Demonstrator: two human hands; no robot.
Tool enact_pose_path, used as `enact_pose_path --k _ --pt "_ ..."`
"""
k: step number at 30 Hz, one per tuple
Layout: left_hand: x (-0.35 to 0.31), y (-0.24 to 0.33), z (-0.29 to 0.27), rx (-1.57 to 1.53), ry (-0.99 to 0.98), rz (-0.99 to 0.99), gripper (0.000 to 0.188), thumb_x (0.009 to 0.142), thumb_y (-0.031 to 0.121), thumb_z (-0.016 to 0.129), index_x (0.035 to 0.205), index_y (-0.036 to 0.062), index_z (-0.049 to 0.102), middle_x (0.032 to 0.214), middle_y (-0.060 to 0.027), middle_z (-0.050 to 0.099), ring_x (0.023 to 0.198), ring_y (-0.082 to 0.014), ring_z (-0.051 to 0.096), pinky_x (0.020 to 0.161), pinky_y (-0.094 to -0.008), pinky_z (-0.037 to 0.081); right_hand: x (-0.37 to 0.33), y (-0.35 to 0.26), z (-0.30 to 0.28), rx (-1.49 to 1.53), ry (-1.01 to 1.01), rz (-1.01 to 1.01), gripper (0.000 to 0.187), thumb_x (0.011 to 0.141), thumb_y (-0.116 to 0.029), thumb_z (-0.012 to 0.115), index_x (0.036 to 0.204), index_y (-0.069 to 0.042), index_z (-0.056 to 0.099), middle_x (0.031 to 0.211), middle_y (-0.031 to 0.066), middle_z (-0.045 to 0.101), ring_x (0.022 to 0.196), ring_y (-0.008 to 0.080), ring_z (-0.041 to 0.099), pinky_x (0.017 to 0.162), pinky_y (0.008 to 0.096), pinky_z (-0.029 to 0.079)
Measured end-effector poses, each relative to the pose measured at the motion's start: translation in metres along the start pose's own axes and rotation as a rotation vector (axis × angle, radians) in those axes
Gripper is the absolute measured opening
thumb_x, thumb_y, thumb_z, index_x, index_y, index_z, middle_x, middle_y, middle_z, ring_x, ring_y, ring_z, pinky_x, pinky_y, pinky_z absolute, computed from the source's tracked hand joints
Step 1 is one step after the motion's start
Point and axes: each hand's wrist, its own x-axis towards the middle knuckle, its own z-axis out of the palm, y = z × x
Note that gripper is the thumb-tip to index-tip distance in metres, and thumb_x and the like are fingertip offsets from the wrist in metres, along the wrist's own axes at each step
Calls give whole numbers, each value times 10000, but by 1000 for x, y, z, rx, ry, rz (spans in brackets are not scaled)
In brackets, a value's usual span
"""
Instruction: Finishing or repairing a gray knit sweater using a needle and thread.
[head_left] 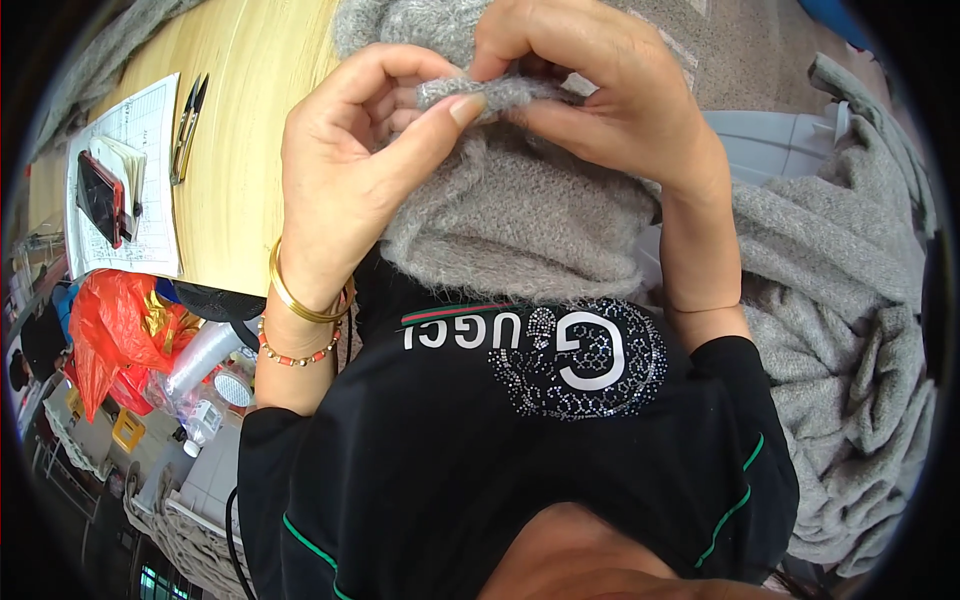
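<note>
Left hand: the left hand (pixel 345 170) was raised over the grey knitted piece (pixel 520 215); its thumb and fingers (pixel 462 108) were closed on a small fold of the grey wool at the top edge of the piece.
Right hand: the right hand (pixel 590 85) was just beside the left one, the fingers bent and closed on the same fold from the other side, so both hands pinched the fold and the fingertips nearly touched.
Grey knitted piece: it hung from the two hands down toward the person's chest, partly over the edge of the wooden bench (pixel 245 120), and it looked fluffy and soft.
Wrists: a gold bangle (pixel 295 295) and a bead bracelet (pixel 295 355) were on the left wrist; a thin band showed on the right wrist.
Pile of knitwear: a heap of grey knitted pieces (pixel 850 340) lay at the person's right side, well apart from the hands.
Bench, left part: a printed paper sheet (pixel 140 190) lay there, with a red phone (pixel 100 197) on it and a small notebook beside the phone; thread snips (pixel 187 125) lay just beside the sheet.
Below the bench: a red plastic bag (pixel 115 330) was at the left.
Clothing: the person wore a black top (pixel 480 470) with green trim.
</note>
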Motion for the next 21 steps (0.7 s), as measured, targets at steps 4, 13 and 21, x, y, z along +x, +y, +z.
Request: enact_pose_path --k 4,13,21 --pt "3 -1 -2 39 -34 2 222 818 -58 699 1026 -24 631 859 15 629 719 -7 554 634 -151 441 -2 1 4 32 7 -15 282 702 44 672 966 -24 603 932 117 587 856 283 604 734 338 493" --pt "0 -21 -3 403 29 435 263 729 -41 730 968 25 642 904 -17 656 802 -91 611 707 -233 508 -2 0 -10 348 -62 296 300 704 9 696 996 -34 644 961 75 641 803 197 623 685 300 492" --pt "-2 -13 -6 419 -63 509 259 722 -63 721 962 13 661 900 -76 671 813 -169 653 709 -254 526 -11 12 -6 290 -44 -31 235 680 -42 718 910 -35 669 860 49 645 690 154 586 611 257 462"
